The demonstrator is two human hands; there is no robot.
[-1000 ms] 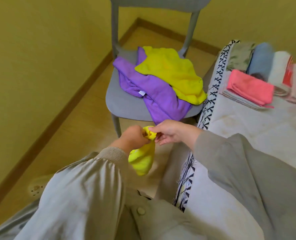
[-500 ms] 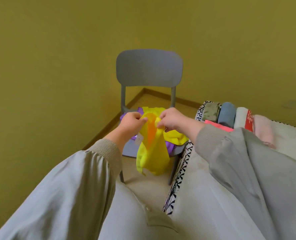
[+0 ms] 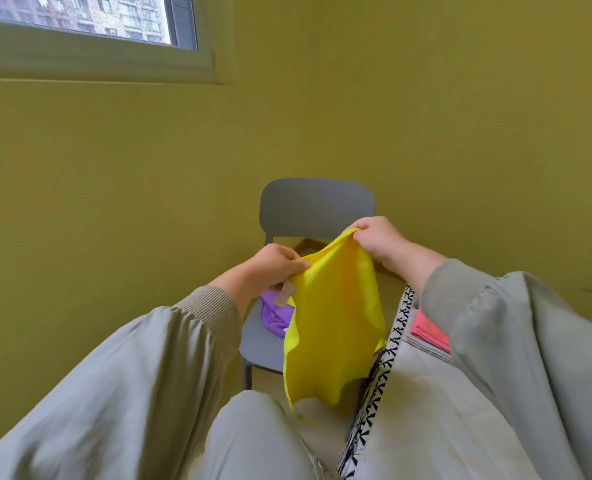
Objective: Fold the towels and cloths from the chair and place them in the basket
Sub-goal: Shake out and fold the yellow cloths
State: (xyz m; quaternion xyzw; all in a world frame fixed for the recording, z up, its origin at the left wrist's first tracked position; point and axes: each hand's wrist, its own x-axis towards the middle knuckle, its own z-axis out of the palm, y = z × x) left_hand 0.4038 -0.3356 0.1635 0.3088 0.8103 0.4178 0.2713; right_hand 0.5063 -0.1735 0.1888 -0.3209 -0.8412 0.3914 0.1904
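A small yellow cloth (image 3: pixel 332 327) hangs spread out in front of me. My left hand (image 3: pixel 274 268) pinches its left top corner, where a small label dangles. My right hand (image 3: pixel 379 239) grips the right top corner, held higher. Behind the cloth stands the grey chair (image 3: pixel 317 206). A purple towel (image 3: pixel 275 315) lies on its seat, mostly hidden by the hanging cloth. No basket is in view.
To the right is a surface with a white cover and a black-and-white patterned edge (image 3: pixel 388 355), with a folded pink cloth (image 3: pixel 428 332) on it. Olive-yellow walls surround the chair. A window (image 3: pixel 90 19) is at the upper left.
Both hands rose and drew apart, opening the bunched yellow cloth into a hanging sheet. The view tilted up, so the window shows and the folded pile is mostly hidden.
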